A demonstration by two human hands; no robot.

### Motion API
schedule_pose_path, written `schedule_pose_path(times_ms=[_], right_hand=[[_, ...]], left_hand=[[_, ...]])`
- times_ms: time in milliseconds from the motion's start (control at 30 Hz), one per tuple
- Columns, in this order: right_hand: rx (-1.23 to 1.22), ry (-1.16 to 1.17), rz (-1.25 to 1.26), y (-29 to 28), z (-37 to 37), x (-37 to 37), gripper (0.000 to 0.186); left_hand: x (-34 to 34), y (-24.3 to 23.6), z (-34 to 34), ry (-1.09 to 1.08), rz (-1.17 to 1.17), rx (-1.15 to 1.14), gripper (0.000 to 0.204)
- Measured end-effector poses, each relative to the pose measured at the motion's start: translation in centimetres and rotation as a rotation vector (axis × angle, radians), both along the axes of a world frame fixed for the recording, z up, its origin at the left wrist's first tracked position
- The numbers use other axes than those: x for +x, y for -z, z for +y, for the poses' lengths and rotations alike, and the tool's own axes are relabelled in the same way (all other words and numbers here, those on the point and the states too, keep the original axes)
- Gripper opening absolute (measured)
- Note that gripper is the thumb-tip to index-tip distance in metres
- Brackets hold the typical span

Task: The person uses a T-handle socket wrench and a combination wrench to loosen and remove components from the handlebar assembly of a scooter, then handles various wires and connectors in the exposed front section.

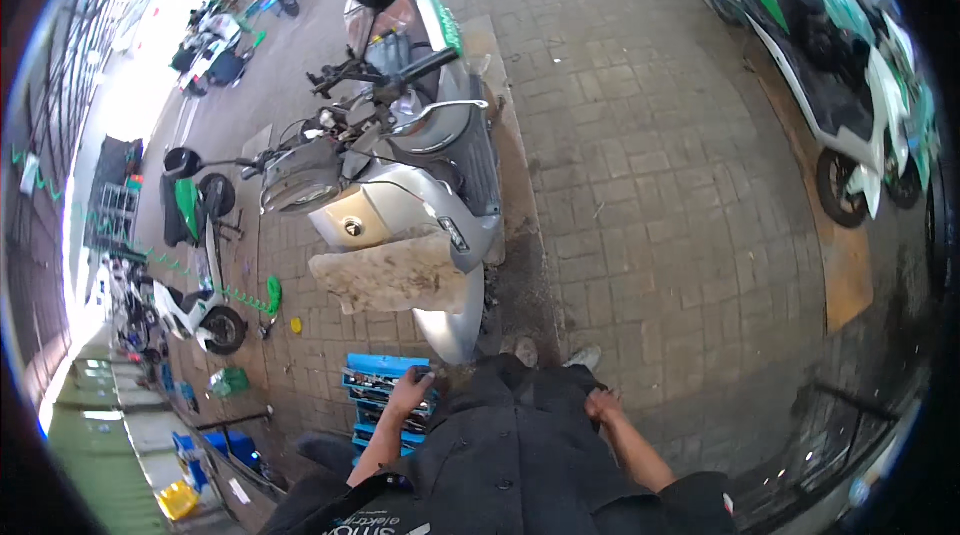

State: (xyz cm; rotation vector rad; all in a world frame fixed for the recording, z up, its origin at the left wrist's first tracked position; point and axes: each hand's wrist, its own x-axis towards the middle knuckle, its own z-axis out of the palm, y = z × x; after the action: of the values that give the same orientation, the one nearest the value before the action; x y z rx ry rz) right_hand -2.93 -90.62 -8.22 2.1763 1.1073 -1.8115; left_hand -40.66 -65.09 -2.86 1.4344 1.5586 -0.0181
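My left hand (410, 390) is low beside my dark clothing, over a blue open toolbox (388, 365) full of tools; its fingers are curled at a small dark thing I cannot make out. My right hand (604, 403) is at the right side of my dark clothing, fingers curled, their contents hidden. In front of me stands a silver scooter (455, 325) with its handlebar area partly taken apart and cables exposed. A stained, pale cloth or pad (390, 270) lies over its front.
Paving (650, 235) runs right of the scooter to a white-and-green scooter (860, 135) on a board. More scooters (205, 315) stand left and behind, with a coiled green hose (272, 295), a yellow round item (296, 325) and a blue-and-yellow pile (200, 460) at lower left.
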Motion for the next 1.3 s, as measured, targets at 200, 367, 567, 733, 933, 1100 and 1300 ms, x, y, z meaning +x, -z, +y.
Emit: schedule_pose_path(times_ms=[200,367,567,733,933,1100,1300], right_hand=[[0.047,-0.078,-0.061,4.8,2.8,2.7,0.040],[0.103,0.215,-0.204,14.1,6.8,7.1,0.042],[0.190,0.226,-0.208,8.2,18.0,15.4,0.042],[0.218,0.179,-0.116,3.0,23.5,19.9,0.040],[0.228,0.130,0.003,-0.3,29.1,27.4,0.039],[0.299,-0.399,-0.091,-6.1,34.6,33.7,0.042],[0.495,-0.562,-0.045,-7.2,37.7,36.9,0.036]], left_hand=[[2.3,2.4,-0.4,0.027,0.089,-0.075,0.047],[4.9,3.8,4.3,0.124,-0.137,-0.178,0.047],[11.1,0.5,10.5,0.477,-0.019,-0.252,0.059],[14.7,-2.7,10.2,0.322,-0.033,-0.244,0.059],[27.2,-18.1,18.8,0.351,0.017,-0.117,0.066],[34.4,-18.0,23.2,-0.490,-0.502,0.072,0.078],[39.3,-11.0,31.3,-1.083,-0.892,0.282,0.071]])
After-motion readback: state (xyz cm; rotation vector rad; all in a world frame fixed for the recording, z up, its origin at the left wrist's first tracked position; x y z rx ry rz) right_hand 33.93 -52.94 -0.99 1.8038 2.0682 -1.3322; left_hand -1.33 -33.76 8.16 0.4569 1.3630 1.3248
